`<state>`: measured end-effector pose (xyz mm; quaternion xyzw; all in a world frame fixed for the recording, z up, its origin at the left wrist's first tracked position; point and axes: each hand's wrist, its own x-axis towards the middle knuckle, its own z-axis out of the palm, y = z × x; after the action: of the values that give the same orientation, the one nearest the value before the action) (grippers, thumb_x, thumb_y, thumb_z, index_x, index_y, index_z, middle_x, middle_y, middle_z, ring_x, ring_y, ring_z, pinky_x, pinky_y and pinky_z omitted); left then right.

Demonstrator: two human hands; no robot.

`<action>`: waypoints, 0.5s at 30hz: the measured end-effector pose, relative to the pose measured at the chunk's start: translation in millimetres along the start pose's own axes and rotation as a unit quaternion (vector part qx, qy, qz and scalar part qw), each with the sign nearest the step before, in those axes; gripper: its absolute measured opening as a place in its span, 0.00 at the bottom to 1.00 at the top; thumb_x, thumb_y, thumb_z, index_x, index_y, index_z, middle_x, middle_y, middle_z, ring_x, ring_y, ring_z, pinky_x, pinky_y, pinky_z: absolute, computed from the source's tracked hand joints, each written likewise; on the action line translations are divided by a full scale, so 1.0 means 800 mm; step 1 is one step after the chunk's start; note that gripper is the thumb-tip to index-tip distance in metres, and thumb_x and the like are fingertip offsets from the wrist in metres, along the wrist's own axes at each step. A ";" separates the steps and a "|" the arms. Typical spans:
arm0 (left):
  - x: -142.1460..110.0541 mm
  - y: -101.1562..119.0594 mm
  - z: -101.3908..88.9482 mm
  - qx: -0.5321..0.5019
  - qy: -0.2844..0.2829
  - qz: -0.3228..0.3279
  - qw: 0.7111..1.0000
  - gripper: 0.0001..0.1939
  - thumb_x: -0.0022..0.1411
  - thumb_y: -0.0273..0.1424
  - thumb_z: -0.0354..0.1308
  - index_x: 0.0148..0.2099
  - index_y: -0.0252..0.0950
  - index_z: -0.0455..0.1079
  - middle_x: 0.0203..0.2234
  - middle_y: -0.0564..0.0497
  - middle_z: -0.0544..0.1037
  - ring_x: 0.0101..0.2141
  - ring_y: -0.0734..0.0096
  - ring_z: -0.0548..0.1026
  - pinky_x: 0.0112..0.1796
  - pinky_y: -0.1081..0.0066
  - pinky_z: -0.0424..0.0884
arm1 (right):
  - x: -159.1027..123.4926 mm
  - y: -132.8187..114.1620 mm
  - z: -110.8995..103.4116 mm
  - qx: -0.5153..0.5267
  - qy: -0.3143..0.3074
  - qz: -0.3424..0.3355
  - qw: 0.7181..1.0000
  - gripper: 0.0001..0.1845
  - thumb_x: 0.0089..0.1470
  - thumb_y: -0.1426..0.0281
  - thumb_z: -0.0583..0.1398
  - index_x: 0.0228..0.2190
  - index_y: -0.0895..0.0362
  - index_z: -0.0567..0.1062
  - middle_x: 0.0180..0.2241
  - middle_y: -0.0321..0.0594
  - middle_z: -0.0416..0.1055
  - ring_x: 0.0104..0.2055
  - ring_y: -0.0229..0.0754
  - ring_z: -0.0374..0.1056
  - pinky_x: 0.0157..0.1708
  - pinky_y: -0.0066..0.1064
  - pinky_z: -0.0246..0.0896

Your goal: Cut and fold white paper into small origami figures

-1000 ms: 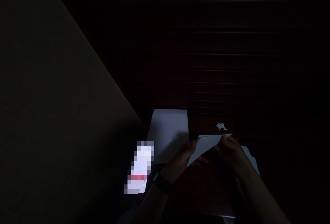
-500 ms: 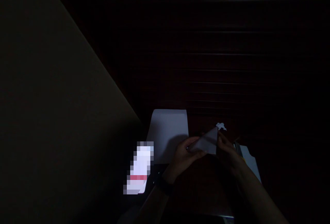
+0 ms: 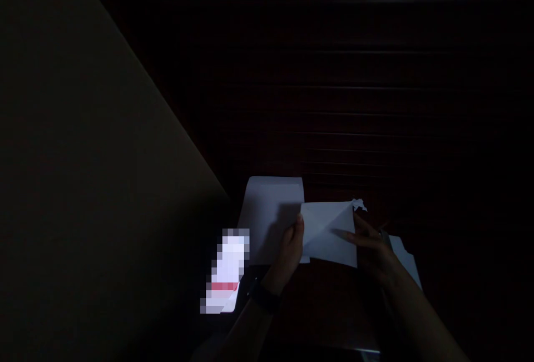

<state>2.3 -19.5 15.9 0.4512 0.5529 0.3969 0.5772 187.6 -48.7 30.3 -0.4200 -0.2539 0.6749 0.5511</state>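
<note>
In dim light I hold a white square sheet of paper point(image 3: 329, 234) with a diagonal crease, spread open above a dark wooden table point(image 3: 375, 128). My left hand point(image 3: 288, 256) grips the sheet's left edge, a dark watch on its wrist. My right hand point(image 3: 375, 248) pinches the right edge, with a finger lying on the sheet's face.
A larger white sheet point(image 3: 271, 212) lies flat behind my left hand. A small crumpled paper scrap point(image 3: 357, 204) sits past the held sheet. More white paper point(image 3: 406, 264) lies under my right wrist. A blurred bright object point(image 3: 227, 273) rests at the left. A pale wall point(image 3: 83, 184) fills the left.
The sheet was folded into a triangle a second ago; my hands have drawn apart and opened it out into a flat square showing the diagonal crease.
</note>
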 end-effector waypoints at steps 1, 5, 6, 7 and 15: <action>0.000 -0.001 -0.002 -0.007 0.013 -0.013 1.000 0.22 0.58 0.47 0.50 0.43 0.35 0.72 0.41 0.46 0.75 0.45 0.60 0.70 0.45 0.69 0.63 | -0.001 -0.001 -0.003 -0.013 0.002 0.008 1.000 0.31 0.39 0.72 0.67 0.48 0.52 0.69 0.43 0.43 0.73 0.43 0.52 0.69 0.43 0.43 0.62; -0.002 0.007 -0.011 -0.034 0.001 -0.003 0.999 0.20 0.57 0.44 0.54 0.47 0.38 0.71 0.47 0.48 0.73 0.51 0.61 0.66 0.50 0.71 0.60 | 0.000 0.000 -0.015 -0.080 0.027 0.017 0.996 0.21 0.41 0.70 0.67 0.40 0.57 0.73 0.38 0.44 0.75 0.38 0.50 0.71 0.39 0.41 0.64; -0.003 0.010 -0.012 -0.035 -0.012 0.002 0.999 0.20 0.57 0.44 0.54 0.46 0.38 0.72 0.45 0.48 0.74 0.50 0.61 0.67 0.49 0.71 0.60 | 0.002 0.001 -0.018 -0.097 0.028 0.018 0.995 0.19 0.41 0.69 0.67 0.39 0.58 0.74 0.37 0.45 0.75 0.36 0.49 0.71 0.38 0.41 0.64; -0.004 0.013 -0.014 -0.036 -0.035 0.002 0.999 0.20 0.57 0.44 0.54 0.46 0.38 0.72 0.43 0.48 0.75 0.48 0.61 0.69 0.47 0.70 0.62 | 0.003 0.002 -0.021 -0.115 0.028 0.019 0.993 0.18 0.42 0.68 0.66 0.38 0.58 0.74 0.36 0.45 0.76 0.36 0.48 0.71 0.38 0.40 0.65; 0.004 -0.006 -0.009 -0.064 -0.196 -0.006 0.978 0.19 0.55 0.42 0.58 0.43 0.32 0.73 0.37 0.44 0.78 0.37 0.58 0.75 0.36 0.66 0.69 | 0.004 0.003 -0.018 -0.221 0.010 -0.021 0.975 0.26 0.43 0.64 0.66 0.46 0.55 0.70 0.42 0.45 0.73 0.41 0.50 0.70 0.39 0.39 0.66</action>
<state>-4.9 -17.0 10.5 0.4795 0.4050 0.3315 0.7044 198.6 -48.2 19.8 -0.5325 -0.3997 0.5867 0.4610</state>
